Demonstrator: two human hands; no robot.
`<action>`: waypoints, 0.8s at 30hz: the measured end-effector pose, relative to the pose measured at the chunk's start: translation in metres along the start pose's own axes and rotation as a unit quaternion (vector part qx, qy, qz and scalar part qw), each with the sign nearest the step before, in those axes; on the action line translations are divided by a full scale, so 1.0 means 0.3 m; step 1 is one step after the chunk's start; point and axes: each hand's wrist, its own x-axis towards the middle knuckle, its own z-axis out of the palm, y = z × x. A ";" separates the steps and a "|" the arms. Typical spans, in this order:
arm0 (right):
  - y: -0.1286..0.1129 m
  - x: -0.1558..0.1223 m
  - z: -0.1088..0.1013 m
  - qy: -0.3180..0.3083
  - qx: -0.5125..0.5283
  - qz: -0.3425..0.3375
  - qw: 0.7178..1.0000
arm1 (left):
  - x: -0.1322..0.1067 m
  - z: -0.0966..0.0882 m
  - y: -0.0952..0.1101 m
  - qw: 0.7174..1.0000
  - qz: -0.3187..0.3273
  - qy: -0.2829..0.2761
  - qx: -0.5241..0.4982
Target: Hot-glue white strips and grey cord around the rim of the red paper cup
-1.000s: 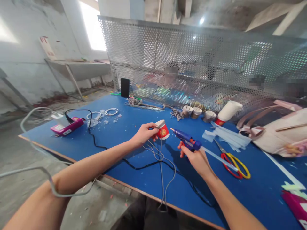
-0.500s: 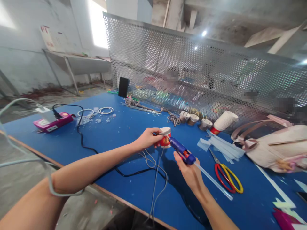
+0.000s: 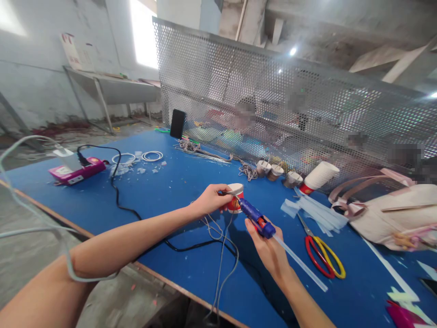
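Note:
In my left hand (image 3: 215, 199) is a red and white paper cup (image 3: 235, 205), its white rim facing up. A grey cord (image 3: 221, 259) hangs from the cup and trails over the blue table toward the near edge. My right hand (image 3: 269, 246) is wrapped round a blue hot glue gun (image 3: 256, 216), with a long clear glue stick (image 3: 300, 262) sticking out of its back end. The gun's nozzle is at the side of the cup, close to my left fingertips; whether it touches the cup I cannot tell.
Scissors (image 3: 321, 250) with red and yellow handles lie right of my right hand, near clear glue sticks (image 3: 317, 209). Beyond are stacked paper cups (image 3: 321, 175), several cord-wrapped cups (image 3: 275, 172) and a pale bag (image 3: 396, 209). A pink power strip (image 3: 78, 171) sits left; a perforated metal screen (image 3: 205, 68) stands behind.
The glue gun's nozzle has shifted slightly left and down along the cup's side. My right hand moved with it, and the view has shifted a little. Both holds are unchanged.

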 end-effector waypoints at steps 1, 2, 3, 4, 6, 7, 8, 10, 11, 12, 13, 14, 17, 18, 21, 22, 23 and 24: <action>0.000 0.000 -0.001 -0.003 0.000 -0.004 1.000 | 0.000 0.000 0.000 1.000 0.000 0.000 0.000; 0.001 0.001 -0.003 -0.003 0.000 -0.005 1.000 | 0.000 0.000 0.000 1.000 0.000 0.001 -0.001; 0.001 0.002 -0.006 -0.004 -0.003 -0.006 1.000 | -0.001 0.000 0.000 1.000 -0.001 0.001 -0.001; 0.002 0.002 -0.009 -0.003 -0.007 -0.004 1.000 | -0.002 -0.001 0.002 1.000 -0.002 0.001 -0.001; 0.004 0.004 -0.013 -0.002 -0.014 0.001 1.000 | -0.003 -0.002 0.005 1.000 -0.003 0.001 -0.002; 0.005 0.004 -0.013 -0.001 -0.015 0.002 1.000 | -0.004 -0.003 0.006 1.000 -0.003 0.001 -0.003; 0.005 0.004 -0.013 0.001 -0.014 0.002 1.000 | -0.005 -0.004 0.008 1.000 -0.003 0.002 -0.003; 0.002 0.002 -0.009 0.010 -0.005 0.003 1.000 | -0.007 -0.006 0.010 1.000 -0.001 0.001 -0.005; -0.002 0.001 -0.008 0.013 0.001 0.003 1.000 | -0.008 -0.006 0.011 1.000 0.000 0.000 -0.008; -0.006 0.001 -0.008 0.015 0.006 0.003 1.000 | -0.009 -0.007 0.012 1.000 0.000 -0.001 -0.011; -0.010 0.001 -0.009 0.016 0.009 0.005 1.000 | -0.009 -0.008 0.012 1.000 0.001 -0.002 -0.015; -0.013 0.002 -0.012 0.016 0.010 0.010 1.000 | -0.010 -0.008 0.013 1.000 0.002 -0.002 -0.019; -0.012 0.009 -0.025 0.011 0.013 0.044 0.999 | -0.010 -0.010 0.016 1.000 0.003 -0.003 -0.028; -0.010 0.011 -0.029 0.010 0.019 0.057 0.998 | -0.010 -0.011 0.017 1.000 0.003 -0.004 -0.031; -0.011 0.012 -0.031 0.003 0.036 0.076 0.996 | -0.009 -0.013 0.017 0.999 0.003 -0.009 -0.032; -0.014 0.010 -0.029 0.001 0.038 0.077 0.996 | -0.009 -0.014 0.016 0.999 0.003 -0.010 -0.031; -0.019 0.007 -0.027 -0.001 0.036 0.074 0.997 | -0.009 -0.016 0.015 0.999 0.003 -0.012 -0.030; -0.024 0.005 -0.025 -0.003 0.033 0.070 0.997 | -0.009 -0.017 0.013 0.999 0.004 -0.014 -0.029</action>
